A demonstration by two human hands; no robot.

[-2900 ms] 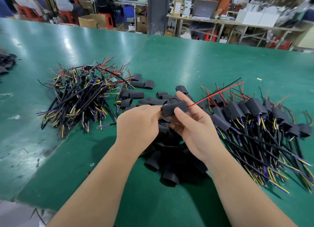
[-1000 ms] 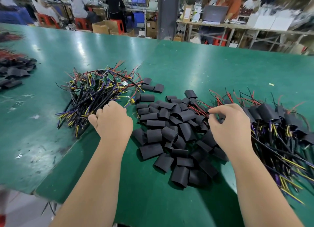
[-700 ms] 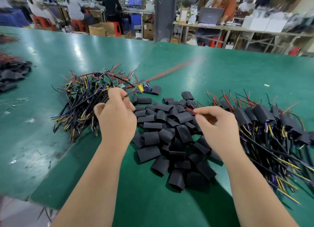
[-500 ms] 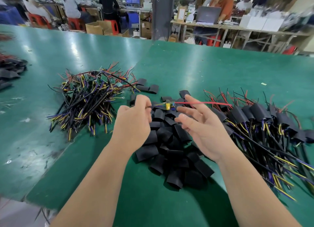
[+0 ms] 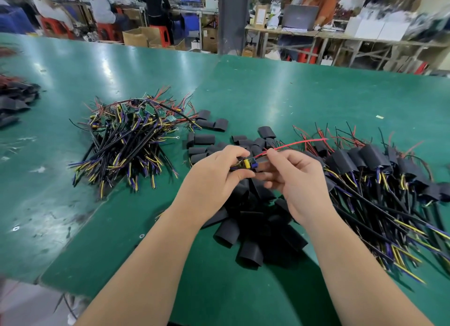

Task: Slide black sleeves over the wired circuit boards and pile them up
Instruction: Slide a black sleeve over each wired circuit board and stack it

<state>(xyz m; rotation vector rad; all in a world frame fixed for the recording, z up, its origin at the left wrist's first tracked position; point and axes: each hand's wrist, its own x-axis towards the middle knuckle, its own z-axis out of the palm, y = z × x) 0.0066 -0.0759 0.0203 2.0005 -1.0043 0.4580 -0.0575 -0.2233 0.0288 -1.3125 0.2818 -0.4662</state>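
My left hand [image 5: 214,174] grips a wired circuit board [image 5: 248,165] with a yellow part, held over the heap of loose black sleeves [image 5: 253,218]. My right hand [image 5: 297,179] pinches the board's red wire [image 5: 299,144], which runs off to the right. A black sleeve seems to lie under my right fingers, mostly hidden. A pile of bare wired boards [image 5: 129,140] lies to the left. A pile of sleeved boards [image 5: 379,177] lies to the right.
The green table [image 5: 304,94] has a seam running from the middle back to its near-left edge. Another dark heap of sleeved parts [image 5: 14,101] sits at the far left. People work at benches behind the table.
My left hand took a board from the left pile and brought it to the middle. My right hand came in from the right pile and now pinches the board's red wire.
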